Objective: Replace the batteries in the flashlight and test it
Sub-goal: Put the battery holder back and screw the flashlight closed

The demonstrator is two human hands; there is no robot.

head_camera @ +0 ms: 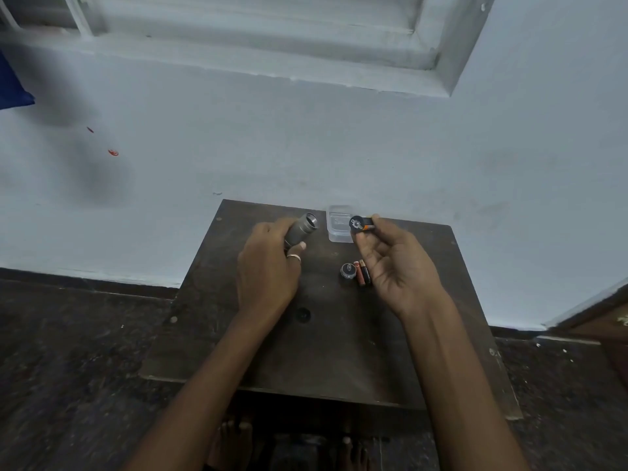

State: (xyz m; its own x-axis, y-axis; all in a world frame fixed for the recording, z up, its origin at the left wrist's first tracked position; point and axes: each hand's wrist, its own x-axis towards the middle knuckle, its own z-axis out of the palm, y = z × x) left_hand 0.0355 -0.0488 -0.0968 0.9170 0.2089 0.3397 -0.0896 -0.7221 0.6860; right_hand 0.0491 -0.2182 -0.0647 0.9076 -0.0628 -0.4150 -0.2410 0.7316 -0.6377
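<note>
My left hand (268,266) grips the grey metal flashlight body (303,228), its open end pointing up and to the right. My right hand (394,263) pinches a black battery holder (361,224) with orange-and-black cells in it, held just right of the flashlight's open end. On the dark wooden table (323,351) between my hands lies the round flashlight end cap (348,270). Loose batteries (362,272) lie side by side just right of it, partly behind my right thumb.
A small clear plastic box (337,224) stands at the table's far edge, behind the battery holder. The table is small and pushed against a pale wall; dark stone floor surrounds it. My bare feet (234,436) show below its front edge.
</note>
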